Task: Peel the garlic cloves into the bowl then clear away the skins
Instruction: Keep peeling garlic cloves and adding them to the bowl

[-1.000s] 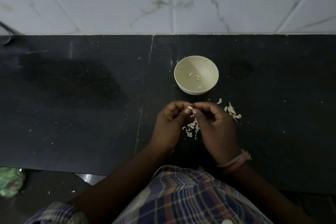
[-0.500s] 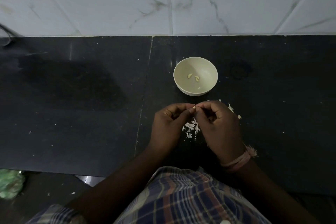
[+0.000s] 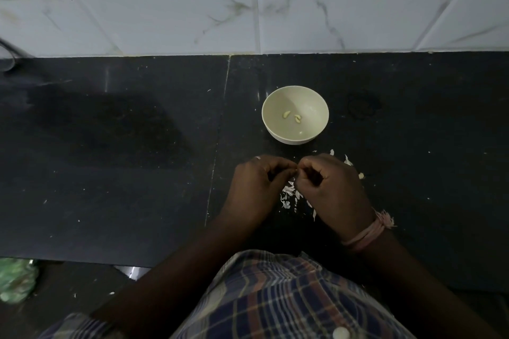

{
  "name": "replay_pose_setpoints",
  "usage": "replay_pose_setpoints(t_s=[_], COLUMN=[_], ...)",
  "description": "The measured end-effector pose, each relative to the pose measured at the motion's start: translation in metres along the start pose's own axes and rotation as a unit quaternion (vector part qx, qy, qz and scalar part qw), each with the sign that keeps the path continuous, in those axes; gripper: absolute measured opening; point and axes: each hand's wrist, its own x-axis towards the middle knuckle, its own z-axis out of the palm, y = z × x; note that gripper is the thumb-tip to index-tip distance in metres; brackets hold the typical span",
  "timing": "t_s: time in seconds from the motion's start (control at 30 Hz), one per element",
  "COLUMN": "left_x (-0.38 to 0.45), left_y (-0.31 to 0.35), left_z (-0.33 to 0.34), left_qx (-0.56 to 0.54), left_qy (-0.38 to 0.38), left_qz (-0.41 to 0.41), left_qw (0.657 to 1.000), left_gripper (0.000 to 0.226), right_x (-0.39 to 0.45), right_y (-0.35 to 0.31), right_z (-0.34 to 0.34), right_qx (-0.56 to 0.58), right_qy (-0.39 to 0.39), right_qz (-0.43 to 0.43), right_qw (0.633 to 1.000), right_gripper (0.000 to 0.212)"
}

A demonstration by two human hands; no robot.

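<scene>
- Down on the black counter (image 3: pixel 137 173), both hands meet just in front of the bowl (image 3: pixel 295 114), fingertips nearly touching.
- Left hand (image 3: pixel 257 187) has its fingers curled in tight, thumb and forefinger pinched toward the middle; whatever it pinches is hidden between the fingertips, so I cannot tell for sure that a clove sits there.
- Right hand (image 3: pixel 330 187) mirrors it, fingers curled, tips pressed toward the left hand's; a pink thread band (image 3: pixel 366 231) wraps its wrist.
- Bowl stands upright, pale cream, beyond the hands and apart from them, close to the seam in the counter.
- Peeled cloves (image 3: pixel 292 116) lie on the bowl's floor, a few small yellowish pieces near the centre.
- Skins (image 3: pixel 289 192) are scattered in a white heap on the counter directly under and between the two hands.
- Unpeeled cloves (image 3: pixel 348 161) peek out past the right hand, on the counter just right of the knuckles, partly hidden.
- Marbled white tiles (image 3: pixel 358 3) rise behind the counter.
- Checked shirt (image 3: pixel 275 297) fills the bottom of the view, and something green and crumpled (image 3: pixel 16 281) sits at the lower left edge.
</scene>
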Motion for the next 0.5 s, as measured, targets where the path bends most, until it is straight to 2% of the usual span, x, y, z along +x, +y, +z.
replay_pose_setpoints(t_s=[0.17,0.37,0.5], left_x=[0.001,0.005,0.003], left_y=[0.000,-0.002,-0.006], left_z=[-0.001,0.004,0.007], left_qx=[0.000,-0.154,-0.187], left_qy=[-0.008,-0.013,-0.018], left_qz=[0.016,-0.088,-0.101], left_qw=[1.000,0.984,0.977], left_gripper=[0.016,0.012,0.012], right_x=[-0.002,0.001,0.001], right_y=[-0.001,-0.011,-0.012], right_z=[0.002,-0.001,-0.002], right_qx=[0.041,0.200,0.201], right_qy=[0.003,0.006,-0.006], right_qz=[0.038,0.163,0.170], right_qw=[0.998,0.966,0.965], right_gripper=[0.010,0.013,0.012])
